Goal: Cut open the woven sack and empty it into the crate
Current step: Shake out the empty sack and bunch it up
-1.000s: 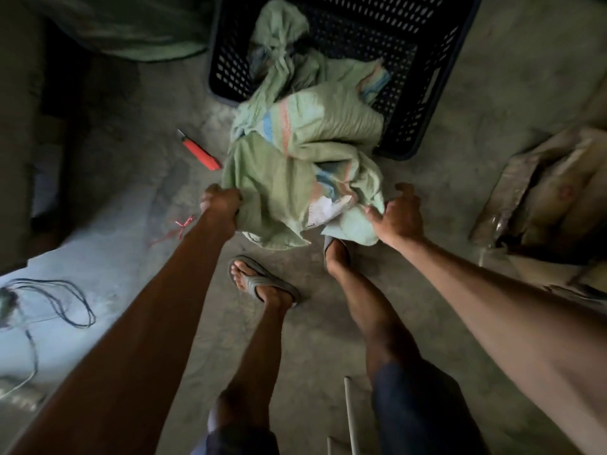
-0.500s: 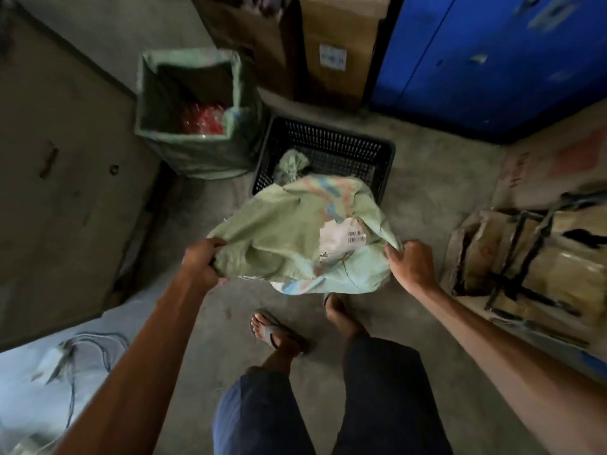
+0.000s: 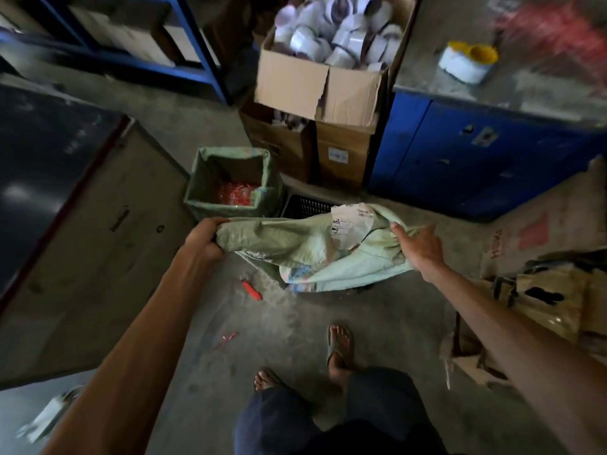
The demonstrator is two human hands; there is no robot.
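A pale green woven sack [image 3: 305,247] with a torn white label hangs lifted in the middle of the head view. My left hand [image 3: 205,238] grips its left corner and my right hand [image 3: 418,246] grips its right edge. The sack hangs over the black perforated crate [image 3: 303,206], of which only a strip of the far wall shows behind the cloth. What is inside the crate is hidden. A red utility knife [image 3: 252,290] lies on the concrete floor just left of the sack.
A green-lined bin [image 3: 230,182] with red plastic stands left of the crate. Cardboard boxes [image 3: 328,93] of white rolls are stacked behind, beside a blue cabinet [image 3: 476,159]. Flattened cartons [image 3: 542,290] lie at right. My sandalled feet [image 3: 340,348] stand near the crate.
Both hands have raised the sack from the floor to well above the crate. The view has tilted up, so the boxes and cabinet show and the knife is uncovered.
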